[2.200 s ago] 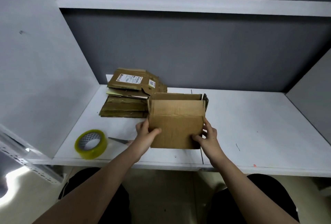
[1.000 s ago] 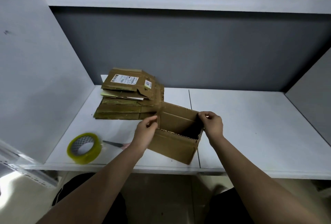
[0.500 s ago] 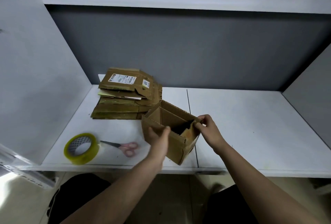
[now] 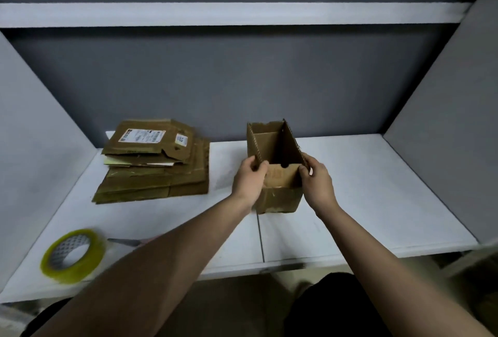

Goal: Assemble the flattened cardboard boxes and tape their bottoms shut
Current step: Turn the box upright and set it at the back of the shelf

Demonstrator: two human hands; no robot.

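Opened box (image 4: 277,169) upright on surface (image 4: 377,202) at centre, flat stack (image 4: 153,164) at 9 o'clock, left hand (image 4: 249,180) and right hand (image 4: 316,183) with fingers curled on its near corners; judged light, thin-walled, crushable, best gripped along creased edges.

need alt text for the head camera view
Two hands, left hand and right hand, grip an opened cardboard box on a white table. Flattened boxes lie stacked to the left, with a roll of tape nearer.
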